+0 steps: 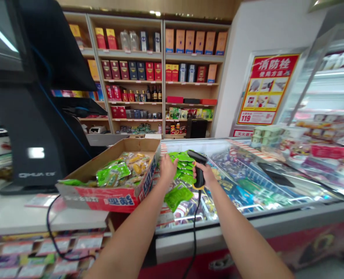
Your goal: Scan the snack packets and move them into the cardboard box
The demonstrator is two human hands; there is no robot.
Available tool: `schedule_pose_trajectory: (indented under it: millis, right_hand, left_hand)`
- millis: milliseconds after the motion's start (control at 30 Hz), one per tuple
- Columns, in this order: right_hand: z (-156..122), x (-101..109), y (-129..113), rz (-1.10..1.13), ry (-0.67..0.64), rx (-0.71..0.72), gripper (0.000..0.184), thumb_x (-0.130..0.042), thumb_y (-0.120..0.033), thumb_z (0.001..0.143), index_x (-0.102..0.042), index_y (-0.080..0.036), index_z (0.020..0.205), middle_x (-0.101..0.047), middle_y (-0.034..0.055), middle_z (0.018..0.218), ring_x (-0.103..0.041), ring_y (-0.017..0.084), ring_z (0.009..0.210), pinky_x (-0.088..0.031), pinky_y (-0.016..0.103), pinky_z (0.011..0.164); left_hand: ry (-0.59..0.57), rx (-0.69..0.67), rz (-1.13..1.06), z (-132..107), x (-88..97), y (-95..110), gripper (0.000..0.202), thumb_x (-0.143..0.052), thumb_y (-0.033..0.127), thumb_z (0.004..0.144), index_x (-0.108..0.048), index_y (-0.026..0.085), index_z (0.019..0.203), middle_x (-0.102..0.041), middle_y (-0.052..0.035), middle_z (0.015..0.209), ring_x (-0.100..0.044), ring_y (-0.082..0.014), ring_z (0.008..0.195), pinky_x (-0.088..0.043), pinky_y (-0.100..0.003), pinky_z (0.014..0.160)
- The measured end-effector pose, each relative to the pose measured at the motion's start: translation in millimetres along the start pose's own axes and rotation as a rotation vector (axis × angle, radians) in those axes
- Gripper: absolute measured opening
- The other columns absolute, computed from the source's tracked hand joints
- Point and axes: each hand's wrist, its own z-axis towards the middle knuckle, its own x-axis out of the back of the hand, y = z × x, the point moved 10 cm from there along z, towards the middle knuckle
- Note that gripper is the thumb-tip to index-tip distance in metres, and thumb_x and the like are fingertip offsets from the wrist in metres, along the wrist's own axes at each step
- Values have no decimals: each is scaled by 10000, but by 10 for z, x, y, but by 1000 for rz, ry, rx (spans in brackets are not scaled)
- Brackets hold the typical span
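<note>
Forearms (243, 232) | right grip (209, 176): scanner (200, 173) | left grip (168, 170): touching green packets (185, 166)

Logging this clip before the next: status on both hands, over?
Right hand gripping black handheld scanner. Left hand at shiny green plastic packets on glass-topped chest. Thin black cable dangling in front.

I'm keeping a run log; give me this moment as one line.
left hand: at green packets | right hand: gripping handheld barcode scanner | green packets: on glass-topped freezer | open carton: holding snack packets
</note>
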Motion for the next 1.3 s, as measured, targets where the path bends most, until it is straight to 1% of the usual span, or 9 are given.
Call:
schedule_pose_trajectory:
  millis: [200, 333, 500, 600, 700, 833, 967, 1067, 1300]
  right_hand:
    - [-26, -97, -13, -28, 15, 13, 297, -754, -367, 613, -592, -178, 777, -593, -31, 497, -530, 136, 380, -432, 257, 362]
    - [-27, -92, -16, -17, 27, 19, 301, -760, -375, 603, -583, -185, 756, -603, -28, 498, -543, 149, 388, -452, 275, 376]
    - [-44, -59, -39, -8, 37, 33, 294, -748, -382, 620, -579, -189, 765, -598, -33, 497, -519, 134, 370, -441, 267, 366]
    - [-24, -46, -24, -20, 38, 33, 270, -736, -383, 627, -573, -200, 742, -603, -26, 502, -531, 142, 375, -434, 270, 358]
    - [31, 94, 6, -75, 142, 38, 242, -732, -378, 636, -562, -214, 689, -573, -27, 453, -542, 158, 367, -424, 274, 345]
    - [111, 305, 53, -76, 275, 27, 221, -735, -352, 646, -579, -220, 730, -547, -43, 424, -590, 186, 394, -437, 271, 345]
    - [182, 292, 181, -32, 213, -89, 183, -700, -340, 689, -598, -200, 745, -584, -20, 466, -610, 181, 413, -474, 268, 365]
    - [183, 294, 253, -17, 218, -150, 164, -685, -326, 711, -590, -193, 724, -558, -27, 441, -586, 162, 391, -479, 254, 371]
    - [117, 184, 250, 15, 109, -193, 232, -640, -371, 705, -643, -163, 809, -573, -4, 446, -506, 133, 355, -397, 226, 341]
  left_hand:
    - [-137, -119, 232, -61, -426, 41, 482, -414, 437, 947, -488, 345, 1414, -462, -145, 1473, -281, -410, 1423, -141, -743, 1073]
    - [-206, -144, 312, -144, -536, 51, 412, -413, 411, 947, -592, 365, 1316, -430, -117, 1508, -221, -390, 1454, -66, -778, 1056]
    - [-112, -129, 310, -155, -364, 112, 411, -427, 475, 932, -751, 250, 1047, -535, -143, 1418, -294, -402, 1417, -60, -773, 1065]
    - [-90, -175, 262, -144, -347, 127, 368, -452, 409, 935, -767, 228, 877, -636, -134, 1296, -400, -369, 1363, -55, -741, 1091]
    - [-84, -174, 195, -118, -365, 46, 297, -497, 336, 917, -754, 218, 824, -676, -120, 1232, -480, -330, 1307, -79, -687, 1123]
    - [-88, -165, 170, -115, -374, -5, 237, -531, 290, 893, -739, 209, 816, -692, -115, 1199, -507, -311, 1281, -90, -640, 1139]
    - [-77, -166, 176, -125, -323, 38, 281, -487, 320, 920, -721, 197, 826, -735, -110, 1050, -515, -305, 1257, -65, -636, 1134]
    - [-54, -146, 147, -112, -277, 36, 312, -477, 364, 927, -703, 184, 806, -735, -118, 985, -561, -293, 1176, -141, -593, 1130]
    - [34, 32, -11, -111, -140, -114, 383, -486, 423, 930, -585, 124, 1147, -734, -142, 946, -669, -277, 987, -295, -472, 1058]
